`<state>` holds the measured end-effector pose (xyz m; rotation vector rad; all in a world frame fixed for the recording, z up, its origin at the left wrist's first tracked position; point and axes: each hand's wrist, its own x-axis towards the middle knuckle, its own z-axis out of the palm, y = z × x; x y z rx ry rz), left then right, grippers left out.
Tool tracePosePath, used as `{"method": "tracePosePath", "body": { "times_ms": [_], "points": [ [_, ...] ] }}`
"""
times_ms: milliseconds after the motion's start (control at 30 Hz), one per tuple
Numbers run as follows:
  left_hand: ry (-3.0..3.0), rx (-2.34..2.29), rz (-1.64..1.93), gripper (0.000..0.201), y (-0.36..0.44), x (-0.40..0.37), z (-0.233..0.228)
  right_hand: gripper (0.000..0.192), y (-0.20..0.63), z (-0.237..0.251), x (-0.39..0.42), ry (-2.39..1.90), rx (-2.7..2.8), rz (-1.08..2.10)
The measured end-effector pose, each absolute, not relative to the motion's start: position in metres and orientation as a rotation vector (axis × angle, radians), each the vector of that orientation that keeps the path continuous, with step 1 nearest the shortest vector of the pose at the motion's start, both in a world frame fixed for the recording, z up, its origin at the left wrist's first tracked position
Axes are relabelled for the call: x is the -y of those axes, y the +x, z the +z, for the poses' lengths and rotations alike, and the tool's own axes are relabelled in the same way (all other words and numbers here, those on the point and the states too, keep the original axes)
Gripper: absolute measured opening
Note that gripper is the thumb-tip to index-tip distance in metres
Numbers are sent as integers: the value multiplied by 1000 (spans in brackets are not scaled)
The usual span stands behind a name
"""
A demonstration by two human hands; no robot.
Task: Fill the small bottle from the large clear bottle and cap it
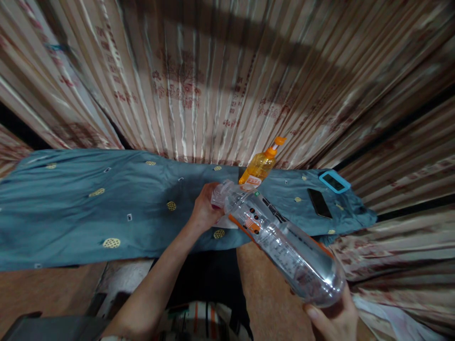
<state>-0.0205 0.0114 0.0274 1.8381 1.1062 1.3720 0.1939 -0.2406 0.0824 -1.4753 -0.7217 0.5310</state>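
A large clear plastic bottle [295,255] with orange and black print slants across the front, its base at lower right and its neck toward the left. My right hand [334,317] is closed around the base. At the other end, my left hand [206,208] grips a small clear plastic container [222,191] with a reddish patch low on it. The big bottle's neck end overlaps this container, and I cannot tell whether they touch. Just beyond them stands an orange pump bottle [261,166] with yellow-orange liquid and a white-and-orange label.
A blue-green cloth with yellow pineapple prints [142,227] covers the long surface before me. On its right lie a black phone [319,202] and a light-blue framed device [334,182]. Patterned curtains [199,94] hang behind and to the right. My knee [263,279] is below the edge.
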Motion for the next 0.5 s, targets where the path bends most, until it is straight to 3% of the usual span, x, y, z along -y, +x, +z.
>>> {"method": "tracePosePath", "body": {
  "times_ms": [500],
  "points": [
    [1838,-1095,1387,53,-20,-11,28,111,198,79,244,-1501,802,499]
  ]
}}
